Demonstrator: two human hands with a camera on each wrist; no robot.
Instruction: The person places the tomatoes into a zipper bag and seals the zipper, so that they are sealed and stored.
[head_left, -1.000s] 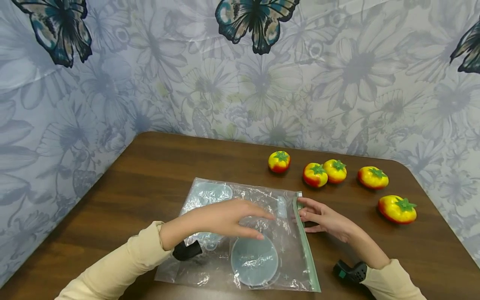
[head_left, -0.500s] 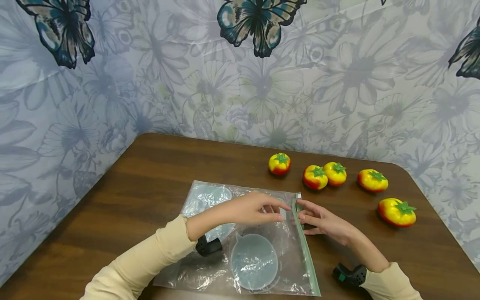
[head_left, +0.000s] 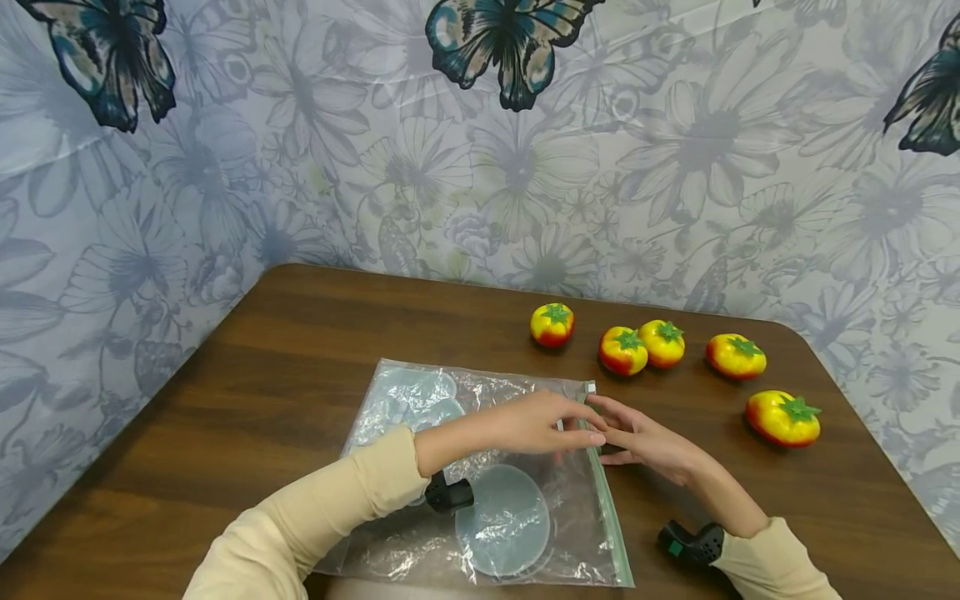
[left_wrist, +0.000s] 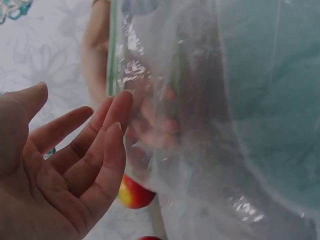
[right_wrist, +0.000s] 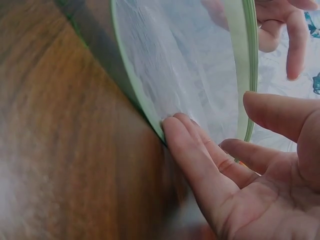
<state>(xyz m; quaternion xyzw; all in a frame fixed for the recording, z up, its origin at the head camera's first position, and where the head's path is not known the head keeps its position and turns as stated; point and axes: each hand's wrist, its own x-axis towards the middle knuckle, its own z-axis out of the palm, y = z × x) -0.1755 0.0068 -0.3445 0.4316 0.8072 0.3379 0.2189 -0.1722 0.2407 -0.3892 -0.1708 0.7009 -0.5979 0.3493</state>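
A clear zip bag (head_left: pixel 585 525) with pale blue round prints lies flat on the table, its green-edged mouth facing right. The right hand (head_left: pixel 652 442) is at the mouth's far end. In the right wrist view, the mouth gapes around the right hand's extended fingers (right_wrist: pixel 192 155), while its thumb rests by the outer side of the upper green strip (right_wrist: pixel 245 65). From the left, the left hand (head_left: pixel 528 423) reaches over the bag, its fingertips close to the right hand's. In the left wrist view, the left fingers (left_wrist: pixel 92 155) are nearly straight, near the bag's edge.
Several yellow-and-red, tomato-like fruits with green leafy tops, including a near one (head_left: pixel 782 419) and a far one (head_left: pixel 552 325), lie on the brown wooden table (head_left: pixel 300 350) behind and right of the bag. A floral butterfly-patterned cloth (head_left: pixel 480 183) hangs behind.
The left hand has moved right across the bag to the mouth, beside the right hand. The right hand has stayed at the mouth; bag and fruits lie in the same places.
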